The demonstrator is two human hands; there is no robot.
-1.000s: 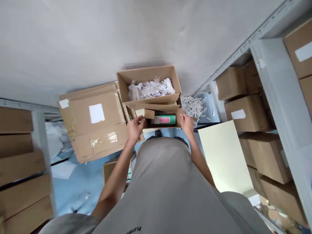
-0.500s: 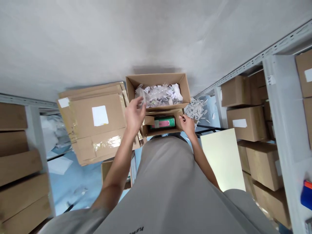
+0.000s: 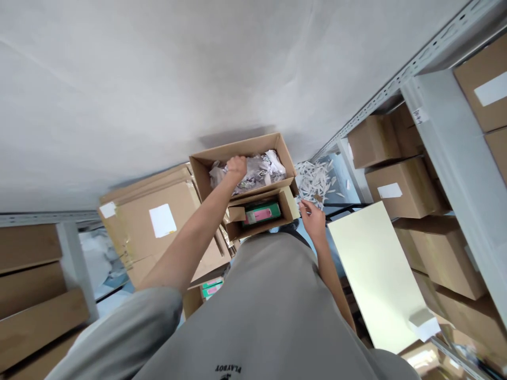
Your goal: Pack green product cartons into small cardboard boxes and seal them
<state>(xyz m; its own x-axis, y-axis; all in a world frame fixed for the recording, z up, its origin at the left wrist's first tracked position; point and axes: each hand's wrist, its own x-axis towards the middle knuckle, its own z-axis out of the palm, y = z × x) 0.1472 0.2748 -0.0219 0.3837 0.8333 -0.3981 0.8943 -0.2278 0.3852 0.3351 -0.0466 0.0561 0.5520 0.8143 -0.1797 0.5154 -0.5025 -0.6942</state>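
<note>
My left hand [image 3: 236, 167] reaches into the larger open cardboard box [image 3: 233, 150]. Its fingers are curled onto the clear plastic packing material [image 3: 253, 171], which lies there with crumpled white paper; the fingertips are partly hidden. Against the near side of that box stands a smaller open carton [image 3: 292, 205] with its flaps up. Inside it lies a green and pink product box [image 3: 262, 213]. My right hand [image 3: 313, 217] hangs just right of the carton's right flap, fingers loosely bent and apart, with nothing visible in them.
Flattened cardboard [image 3: 158, 232] with a white label lies at left. Shredded paper strips [image 3: 315, 179] are heaped at right, behind a pale board [image 3: 376, 274]. Shelves of cartons [image 3: 400, 184] flank both sides. Another box with green and pink packages [image 3: 212, 287] sits below, and a grey wall [image 3: 237, 63] rises ahead.
My left hand has moved right and down onto the packing material in the larger box. My right hand has come off the smaller carton's right flap, which now leans outward. The view has turned.
</note>
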